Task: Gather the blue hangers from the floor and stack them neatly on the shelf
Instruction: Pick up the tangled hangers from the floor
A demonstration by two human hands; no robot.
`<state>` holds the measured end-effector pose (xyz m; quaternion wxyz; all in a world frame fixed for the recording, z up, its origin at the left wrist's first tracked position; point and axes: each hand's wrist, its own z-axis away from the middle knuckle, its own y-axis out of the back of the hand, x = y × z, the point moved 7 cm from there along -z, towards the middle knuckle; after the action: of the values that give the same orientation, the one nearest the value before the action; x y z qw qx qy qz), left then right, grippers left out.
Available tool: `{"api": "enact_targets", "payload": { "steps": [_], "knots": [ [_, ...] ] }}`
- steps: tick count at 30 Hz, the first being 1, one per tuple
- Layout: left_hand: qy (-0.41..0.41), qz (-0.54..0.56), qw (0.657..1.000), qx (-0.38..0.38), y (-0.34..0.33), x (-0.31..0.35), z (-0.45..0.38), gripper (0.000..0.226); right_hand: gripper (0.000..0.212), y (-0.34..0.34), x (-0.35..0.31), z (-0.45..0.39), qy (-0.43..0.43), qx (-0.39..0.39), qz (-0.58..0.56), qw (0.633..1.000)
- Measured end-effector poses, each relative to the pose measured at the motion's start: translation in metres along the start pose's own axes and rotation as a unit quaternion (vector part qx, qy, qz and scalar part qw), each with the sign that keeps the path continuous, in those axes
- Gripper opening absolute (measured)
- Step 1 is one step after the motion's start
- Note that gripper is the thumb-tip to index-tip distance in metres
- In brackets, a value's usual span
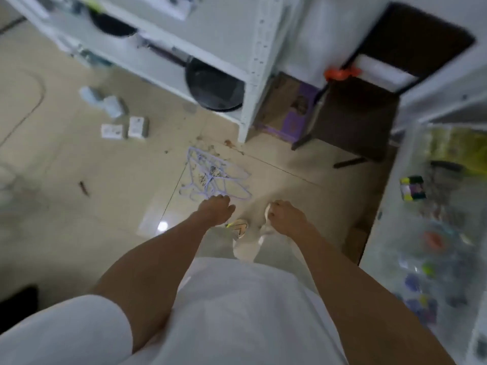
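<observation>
Reaching down toward the blue hangers (214, 176), a tangled pile lying flat on the floor (79, 159) just ahead of both hands and a bit to the left of centre. My left hand (216, 208) is the nearer one: its fingertips sit right at the near edge of the pile, fingers curled downward, but I cannot tell whether it already grips a wire or only touches it. My right hand (286, 216) hangs off to the right of the pile, apart from it, fingers loosely curled with nothing clearly in them; a white shoe (249, 245) lies under it and muddies the read. The pile's long axis runs away from me, from near the left hand up toward the foot of the white shelf (245, 106), which stands just beyond the hangers with dark pans (214, 86) on its lower level. Judgement: left hand takes the pile first, right comes across to help. Motion blur smears the whole frame; hanger count is unreadable, hooks overlap, and debris on the floor mixes in with the wires. The shelf top is cut off.
</observation>
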<state>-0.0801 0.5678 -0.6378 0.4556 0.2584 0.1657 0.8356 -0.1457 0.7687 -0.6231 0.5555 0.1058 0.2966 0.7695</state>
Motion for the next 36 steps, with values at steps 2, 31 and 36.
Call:
{"api": "enact_targets", "payload": {
  "steps": [2, 31, 36],
  "knots": [
    [0.046, 0.051, 0.997, 0.024, -0.008, -0.011, 0.003, 0.047, 0.040, 0.008, -0.013, -0.024, 0.053, -0.022, 0.053, 0.997],
    [0.268, 0.438, 0.857, 0.042, -0.263, -0.140, -0.229, 0.045, 0.033, -0.174, -0.043, -0.366, 0.047, -0.177, 0.141, 0.973],
    [0.240, 0.435, 0.867, 0.041, -0.295, -0.177, -0.310, 0.042, 0.041, -0.207, -0.075, -0.483, 0.011, -0.139, 0.077, 0.987]
  ]
}}
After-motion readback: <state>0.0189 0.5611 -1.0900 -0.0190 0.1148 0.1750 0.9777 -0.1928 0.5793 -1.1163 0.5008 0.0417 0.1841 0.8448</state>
